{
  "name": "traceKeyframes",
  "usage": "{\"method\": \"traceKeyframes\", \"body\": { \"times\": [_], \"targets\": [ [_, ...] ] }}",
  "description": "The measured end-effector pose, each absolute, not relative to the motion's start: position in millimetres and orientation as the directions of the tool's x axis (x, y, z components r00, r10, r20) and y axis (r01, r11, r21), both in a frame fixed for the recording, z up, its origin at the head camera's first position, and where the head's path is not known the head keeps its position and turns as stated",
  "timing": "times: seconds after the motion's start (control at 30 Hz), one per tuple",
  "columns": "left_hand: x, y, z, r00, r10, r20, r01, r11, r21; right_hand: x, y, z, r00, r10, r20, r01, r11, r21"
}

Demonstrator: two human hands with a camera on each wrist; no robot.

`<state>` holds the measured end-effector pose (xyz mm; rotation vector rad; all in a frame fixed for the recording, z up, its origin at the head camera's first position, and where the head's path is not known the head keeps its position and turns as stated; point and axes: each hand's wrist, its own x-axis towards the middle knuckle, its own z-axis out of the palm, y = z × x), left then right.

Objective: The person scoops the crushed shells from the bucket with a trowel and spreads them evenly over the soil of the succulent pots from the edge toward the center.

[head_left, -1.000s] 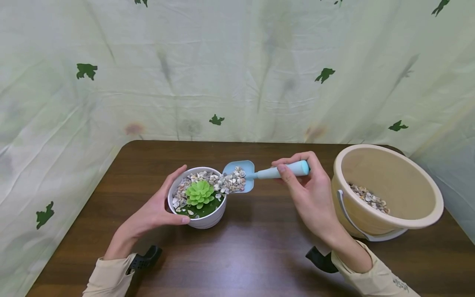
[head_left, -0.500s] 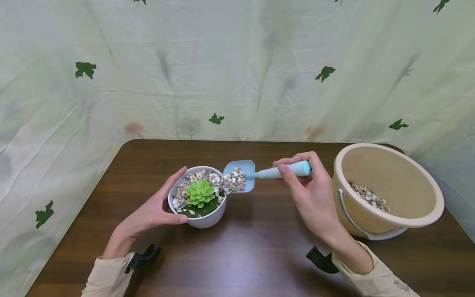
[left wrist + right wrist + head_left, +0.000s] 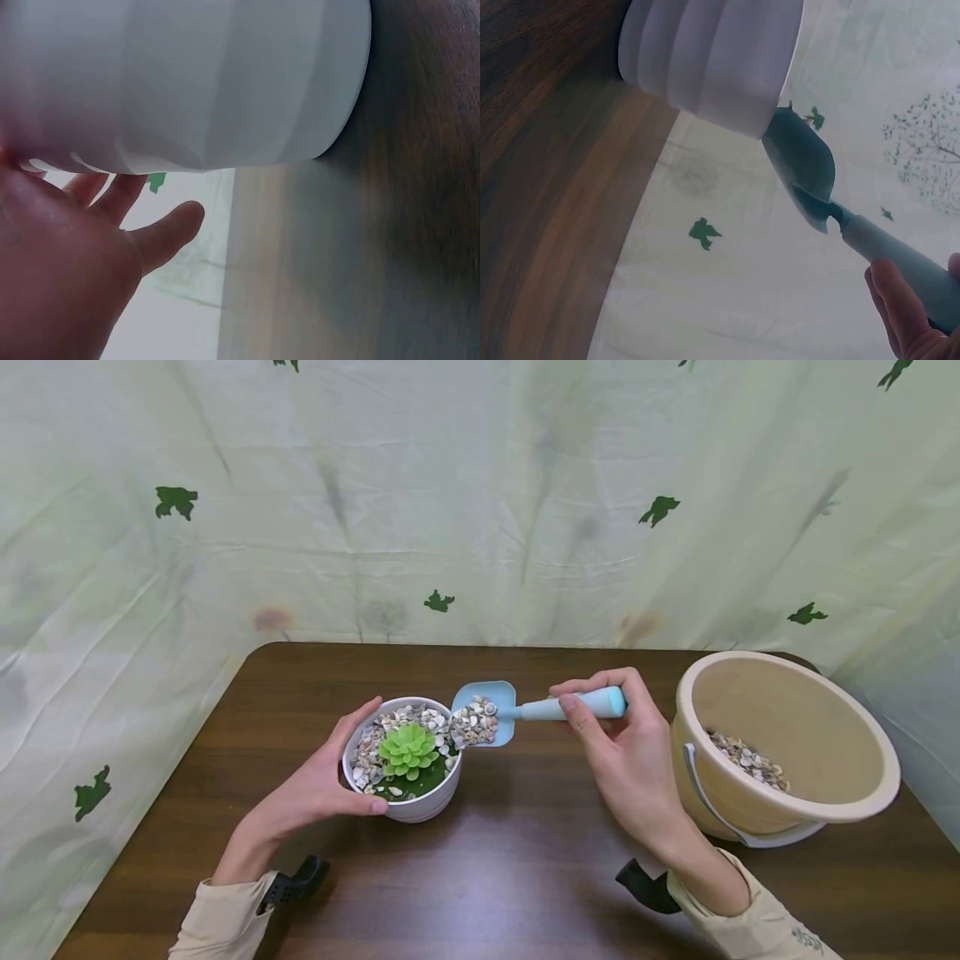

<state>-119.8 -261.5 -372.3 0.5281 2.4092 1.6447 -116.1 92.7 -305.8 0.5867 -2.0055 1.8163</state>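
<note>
My left hand [image 3: 311,787] holds the white flower pot [image 3: 427,803] from its left side, thumb at the front and fingers behind. In the pot a green succulent [image 3: 408,750] stands among small shells and pebbles, with dark green showing at the front right. My right hand [image 3: 630,752] grips the handle of a light blue hand trowel [image 3: 547,708]. Its blade meets the pot's right rim and bears a heap of shells and pebbles [image 3: 474,723]. The right wrist view shows the trowel [image 3: 802,165] from below, its tip at the rim of the pot [image 3: 712,67].
A beige bucket [image 3: 701,777] with a grey handle stands at the right, with more shells and pebbles [image 3: 746,762] inside. The brown wooden table [image 3: 510,877] ends at a pale curtain [image 3: 480,527] with green leaf-like shapes.
A second ago shells trailed from the blade over the pot's rim; that trail is now smaller, with the rest of the heap still on the blade. Both hands have barely moved.
</note>
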Motion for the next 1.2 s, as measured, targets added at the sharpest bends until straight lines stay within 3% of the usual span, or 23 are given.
{"method": "traceKeyframes", "body": {
  "times": [0.43, 0.87, 1.2],
  "targets": [
    [-118.5, -263.1, -372.4, -0.911, 0.411, 0.028, 0.135, 0.235, 0.963, -116.2, 90.4, -308.4, -0.844, -0.060, 0.532, -0.535, 0.067, -0.842],
    [-120.4, -263.1, -373.1, -0.918, 0.394, 0.055, 0.195, 0.327, 0.925, -114.2, 90.0, -309.3, -0.844, -0.047, 0.534, -0.536, 0.057, -0.842],
    [-118.2, -263.3, -372.1, -0.902, 0.432, 0.021, 0.101, 0.163, 0.981, -110.0, 88.9, -309.0, -0.823, -0.074, 0.563, -0.568, 0.124, -0.813]
  ]
}}
